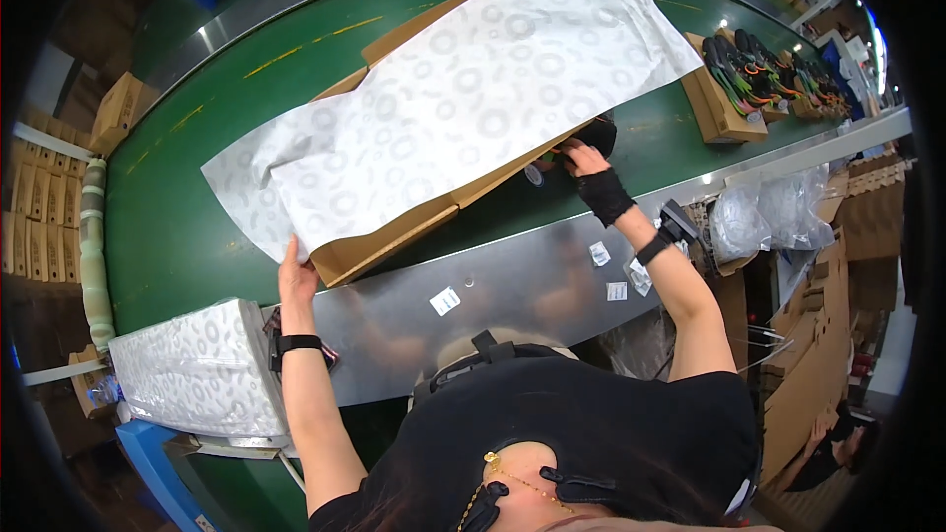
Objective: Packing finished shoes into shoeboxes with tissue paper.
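Note:
An open brown cardboard box (394, 236) lies tilted on the green conveyor belt (187, 217). A large sheet of white patterned tissue paper (453, 108) drapes over it. My left hand (296, 276) holds the paper's edge at the box's near left corner. At the box's right end, my right hand (591, 172), in a black fingerless glove, grips a dark shoe (597, 134) that is mostly hidden under the paper.
A stack of patterned paper sheets (197, 369) lies at the lower left. Another box with dark, colourfully trimmed shoes (734, 79) rides the belt at right. A metal rail (522, 286) with small white labels edges the belt. Cardboard stacks stand at left and right.

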Action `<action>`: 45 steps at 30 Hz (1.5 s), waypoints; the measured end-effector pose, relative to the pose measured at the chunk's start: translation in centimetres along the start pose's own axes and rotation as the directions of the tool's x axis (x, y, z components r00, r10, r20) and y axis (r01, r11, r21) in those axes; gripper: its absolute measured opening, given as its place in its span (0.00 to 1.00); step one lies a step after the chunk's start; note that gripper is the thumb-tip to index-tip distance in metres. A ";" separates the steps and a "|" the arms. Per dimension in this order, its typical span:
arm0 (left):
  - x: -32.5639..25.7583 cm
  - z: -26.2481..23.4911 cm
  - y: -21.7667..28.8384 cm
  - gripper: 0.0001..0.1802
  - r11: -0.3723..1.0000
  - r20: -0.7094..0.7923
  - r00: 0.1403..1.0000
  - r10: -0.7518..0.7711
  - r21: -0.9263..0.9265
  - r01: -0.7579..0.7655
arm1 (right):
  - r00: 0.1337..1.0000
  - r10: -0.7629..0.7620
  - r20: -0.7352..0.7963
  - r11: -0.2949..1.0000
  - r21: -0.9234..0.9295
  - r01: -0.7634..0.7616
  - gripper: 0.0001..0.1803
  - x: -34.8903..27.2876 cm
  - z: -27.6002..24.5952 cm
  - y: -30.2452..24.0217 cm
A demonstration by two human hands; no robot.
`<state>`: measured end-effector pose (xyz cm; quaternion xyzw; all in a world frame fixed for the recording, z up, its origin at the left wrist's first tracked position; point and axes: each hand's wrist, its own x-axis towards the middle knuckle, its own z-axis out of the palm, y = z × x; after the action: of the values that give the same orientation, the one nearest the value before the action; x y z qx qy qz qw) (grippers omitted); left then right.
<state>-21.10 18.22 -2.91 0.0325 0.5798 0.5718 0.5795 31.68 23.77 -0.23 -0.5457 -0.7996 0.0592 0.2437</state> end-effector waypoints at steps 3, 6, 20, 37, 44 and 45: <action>3.1 -1.3 -2.4 0.25 0.989 -0.045 0.988 0.146 0.044 -0.144 | 0.997 -0.019 0.075 0.997 -0.072 0.025 0.15 3.0 0.7 -0.7; 0.5 1.6 -2.5 0.25 0.983 -0.122 0.987 0.107 0.161 -0.087 | 0.898 0.183 0.399 0.956 -0.286 -0.067 0.17 6.3 -0.9 -2.6; -4.0 3.2 -2.1 0.29 0.971 -0.154 0.976 0.150 0.210 -0.116 | 0.871 0.083 0.484 0.987 -0.163 -0.003 0.19 3.5 -2.1 -0.9; -7.0 -0.8 1.6 0.18 0.560 -0.021 0.677 0.736 0.580 -0.591 | 0.941 -0.164 0.297 0.805 0.591 -0.047 0.19 8.3 -10.7 -15.3; -11.4 4.2 5.2 0.14 0.450 0.180 0.600 0.779 0.505 -0.736 | 0.981 0.014 0.193 0.944 0.322 -0.077 0.25 16.5 12.1 -21.4; -11.8 5.5 5.3 0.13 0.467 0.221 0.611 0.760 0.468 -0.750 | 0.957 -0.042 0.287 0.928 0.366 -0.069 0.23 16.2 12.7 -23.3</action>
<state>-16.71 15.21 10.05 0.4340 0.6412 0.5897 0.2299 1.62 31.26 2.30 -0.4803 -0.7970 0.2907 0.2226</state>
